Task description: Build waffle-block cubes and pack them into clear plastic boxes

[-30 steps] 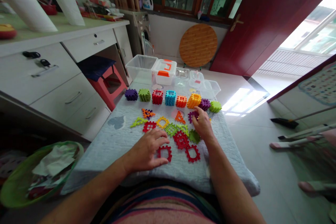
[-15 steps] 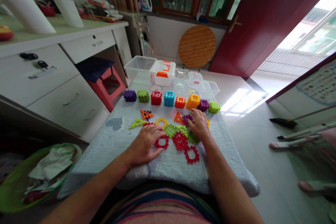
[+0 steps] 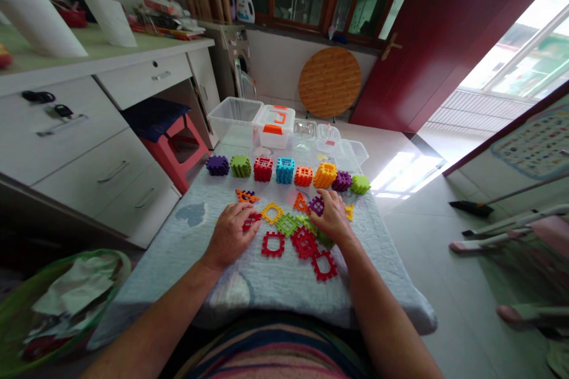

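**Head view: hands at loose interlocking pcs., stacks in rear row**

We find both hands over the cloth-covered tabletop [image 3: 284, 293], each at a flat toothed pc. R hand [image 3: 332, 216] has thumb and fingers about the purple window piece [image 3: 317, 206], gripping it. L hand [image 3: 233, 234] bends over the red window piece [image 3: 251, 222], fingers at its far side, thumb near; we cannot tell if it is gripped or only touched.

Btwn. the hands we note a yellow frame [image 3: 280, 212] and a lime piece [image 3: 288, 225]. A red frame [image 3: 272, 253] lies flat, near side of these. To its right, a red patterned piece [image 3: 304, 243], w/ a second red frame [image 3: 326, 277] just beside it, nearest the wearer. An orange triangle [image 3: 301, 204] lies just L of the purple pc. A yellow piece [image 3: 349, 212] shows R of the R hand, partly hidden.

Beyond, we count 8 stacks in a row, L to R: dk. purple stack [image 3: 217, 166], green stack [image 3: 240, 166], red stack [image 3: 263, 170], blue stack [image 3: 285, 172], orange stack [image 3: 303, 176], yellow stack [image 3: 325, 175], purple stack [image 3: 342, 181], lime stack [image 3: 360, 184]. Behind the row: a clear bin [image 3: 235, 127], then a lidded box [image 3: 274, 127] w/ orange latches, plus smaller clear containers [image 3: 328, 137] to the R.
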`<state>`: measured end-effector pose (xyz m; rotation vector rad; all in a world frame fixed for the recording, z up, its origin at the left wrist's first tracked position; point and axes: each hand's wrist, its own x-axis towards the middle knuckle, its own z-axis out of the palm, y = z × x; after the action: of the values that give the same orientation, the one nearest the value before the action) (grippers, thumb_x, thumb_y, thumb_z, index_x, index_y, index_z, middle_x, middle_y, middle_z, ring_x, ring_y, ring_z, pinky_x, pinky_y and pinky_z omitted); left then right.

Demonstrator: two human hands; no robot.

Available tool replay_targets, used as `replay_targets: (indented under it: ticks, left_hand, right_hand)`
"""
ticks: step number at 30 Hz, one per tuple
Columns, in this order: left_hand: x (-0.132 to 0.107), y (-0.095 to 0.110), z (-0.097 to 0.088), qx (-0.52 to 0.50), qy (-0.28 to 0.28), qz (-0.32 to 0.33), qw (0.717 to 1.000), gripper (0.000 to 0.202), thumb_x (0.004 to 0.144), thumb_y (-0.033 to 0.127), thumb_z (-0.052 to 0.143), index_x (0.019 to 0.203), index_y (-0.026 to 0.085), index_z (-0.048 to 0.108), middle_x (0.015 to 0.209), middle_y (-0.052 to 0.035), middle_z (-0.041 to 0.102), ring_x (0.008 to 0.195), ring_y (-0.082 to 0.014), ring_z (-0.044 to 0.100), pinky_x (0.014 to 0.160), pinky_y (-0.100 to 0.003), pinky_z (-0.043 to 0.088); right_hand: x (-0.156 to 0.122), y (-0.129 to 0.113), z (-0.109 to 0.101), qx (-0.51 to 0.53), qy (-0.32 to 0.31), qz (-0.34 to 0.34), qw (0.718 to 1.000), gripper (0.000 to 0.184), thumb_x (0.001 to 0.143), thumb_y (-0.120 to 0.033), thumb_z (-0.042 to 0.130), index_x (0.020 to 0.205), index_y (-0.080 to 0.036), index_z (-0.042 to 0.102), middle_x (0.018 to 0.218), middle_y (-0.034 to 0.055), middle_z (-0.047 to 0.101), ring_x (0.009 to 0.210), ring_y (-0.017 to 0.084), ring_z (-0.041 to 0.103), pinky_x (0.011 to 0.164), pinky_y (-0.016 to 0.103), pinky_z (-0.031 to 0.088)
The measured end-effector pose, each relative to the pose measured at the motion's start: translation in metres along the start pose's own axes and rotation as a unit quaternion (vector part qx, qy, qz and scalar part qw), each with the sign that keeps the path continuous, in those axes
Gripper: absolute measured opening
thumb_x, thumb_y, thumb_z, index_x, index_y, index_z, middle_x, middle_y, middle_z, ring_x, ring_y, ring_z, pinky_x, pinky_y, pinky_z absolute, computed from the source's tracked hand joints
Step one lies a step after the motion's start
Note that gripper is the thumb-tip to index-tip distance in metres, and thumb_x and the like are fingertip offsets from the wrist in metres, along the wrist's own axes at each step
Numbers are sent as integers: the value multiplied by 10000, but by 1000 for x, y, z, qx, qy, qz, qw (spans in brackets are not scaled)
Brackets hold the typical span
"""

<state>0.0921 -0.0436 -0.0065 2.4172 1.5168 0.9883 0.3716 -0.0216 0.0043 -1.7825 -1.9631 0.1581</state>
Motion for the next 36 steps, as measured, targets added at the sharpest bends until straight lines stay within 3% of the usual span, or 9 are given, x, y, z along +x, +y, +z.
replay_targets:
  ticks: [4, 8, 12, 20, 25, 32, 36]
  left_hand:
    - [0, 0, -2, -18, 1, -11, 1000, 169, 863, 276, 548, 971, 195, 650, 1065, -81, 647, 1047, -255, 571, 940, -434, 463]
    - [0, 0, -1, -21, 4, -9, 1000, 158, 861, 259, 546, 972, 195, 638, 1060, -81, 652, 1051, -257, 572, 947, -433, 456]
    - [-1, -2, 0, -20, 11, -5, 1000, 163, 865, 243, 538, 982, 184, 636, 1051, -88, 653, 1041, -258, 568, 939, -437, 456]
    - [-2, -4, -1, -17, 22, -8, 1000, 159, 875, 238, 533, 995, 181, 621, 1034, -88, 655, 1021, -254, 572, 928, -435, 461]
    - [-1, -3, 0, -18, 24, -9, 1000, 154, 867, 231, 536, 992, 191, 615, 1029, -82, 658, 1016, -254, 578, 925, -434, 465]
    - [-1, -4, 1, -16, 25, -8, 1000, 156, 857, 224, 531, 979, 182, 618, 1015, -87, 662, 997, -261, 585, 912, -442, 469]
    - [-1, -4, 0, -16, 26, -13, 999, 160, 851, 222, 530, 978, 184, 620, 1021, -87, 663, 1003, -262, 586, 918, -444, 468]
  right_hand:
    - [7, 23, -21, 45, 32, -48, 997, 543, 674, -207, 584, 1216, -196, 551, 1076, 98, 534, 1005, 278, 506, 919, 436, 444]
    - [34, 52, -52, 16, 49, -41, 998, 501, 636, -177, 576, 1136, -194, 587, 1066, 96, 527, 988, 269, 512, 932, 432, 445]
    - [70, 75, -67, -33, 12, -33, 999, 480, 615, -150, 578, 1094, -175, 608, 1079, 111, 525, 1012, 281, 492, 936, 425, 438]
    - [103, 94, -60, -56, -99, -76, 991, 514, 594, -124, 590, 1103, -189, 622, 1114, 95, 524, 1035, 260, 496, 962, 404, 428]
    - [108, 100, -56, -56, -118, -97, 987, 520, 604, -145, 596, 1122, -183, 621, 1114, 101, 540, 1047, 259, 509, 955, 396, 436]
    - [106, 105, -52, -44, -103, -110, 988, 754, 582, -113, 567, 1329, -165, 471, 1232, 121, 557, 1153, 294, 486, 989, 430, 411]
    - [106, 104, -50, -52, -104, -100, 988, 776, 575, -107, 560, 1343, -139, 455, 1223, 133, 582, 1145, 306, 500, 996, 446, 406]
